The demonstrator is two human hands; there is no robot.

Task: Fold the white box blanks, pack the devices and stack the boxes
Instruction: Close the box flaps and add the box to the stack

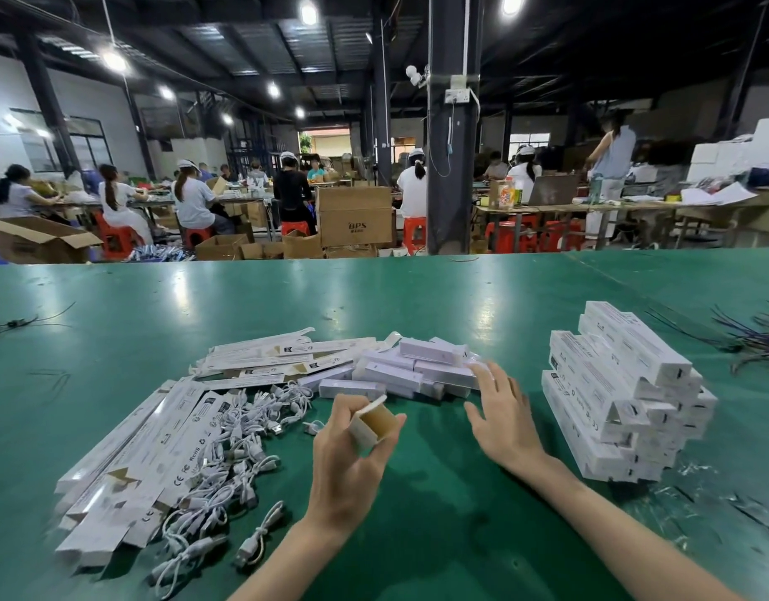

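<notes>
Head view looks down on a green bench (417, 297) where the packing looks to be somewhere in the middle. At the right a stack of boxes (621, 396) stands several layers high, each one closed. That is the finished share.

What is left lies to the left and in the middle. A fan of flat box blanks (148, 448) is spread at the near left, with more of them farther back. Beside the blanks is a tangle of white cables (239, 427). A loose heap of slim pale devices (417, 370) sits at centre, unpacked. There is plainly a good deal to fold and fill yet.

The left hand (348, 461) holds one folded box (371, 422) near the middle of the bench, fingers and thumb curled round it. Its open end is turned up toward the camera. Brown card shows inside and no device can be seen in it, so I judge it formed but not yet filled.

The right hand (499, 409) is spread wide and holds nothing. Its fingertips are at the near edge of the device heap, probably about to take one for this box.

Dark wires (755, 336) lie at the far right, apart from the work.
</notes>
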